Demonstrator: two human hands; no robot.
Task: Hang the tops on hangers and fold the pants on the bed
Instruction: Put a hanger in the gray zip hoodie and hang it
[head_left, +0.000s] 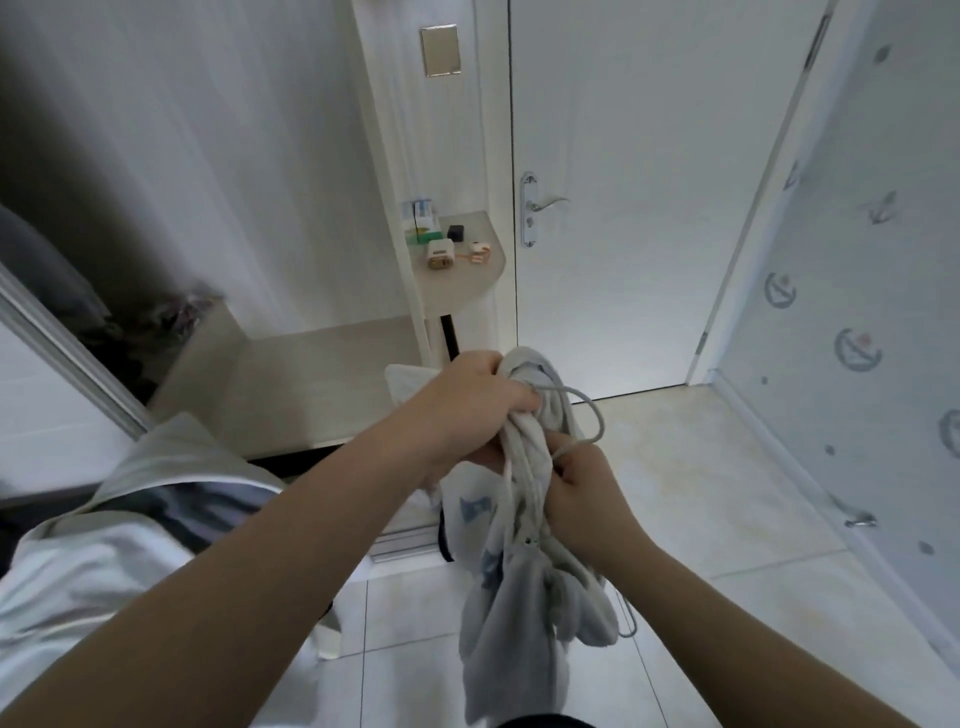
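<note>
At the far left, a pile of pale clothing (104, 561) lies bunched below an open wardrobe (311, 374) with a light wood floor panel. Moving right, the left hand (467, 410) is closed in a fist over the top of a light grey top (524, 597), which hangs in mid-air over the tiled floor (701, 519), in front of the wardrobe's edge. The top is crumpled and twisted into a long bundle, with a faint blue print on its paler part and limp folds drooping at the bottom. A thin wire hanger (587, 410) loops out of the bunched fabric near the top. The right hand (582, 493), just below and right of the left, pinches the cloth and hanger, fingers closed. Behind stand a small corner shelf (467, 280) holding little items and a white door (623, 208).
</note>
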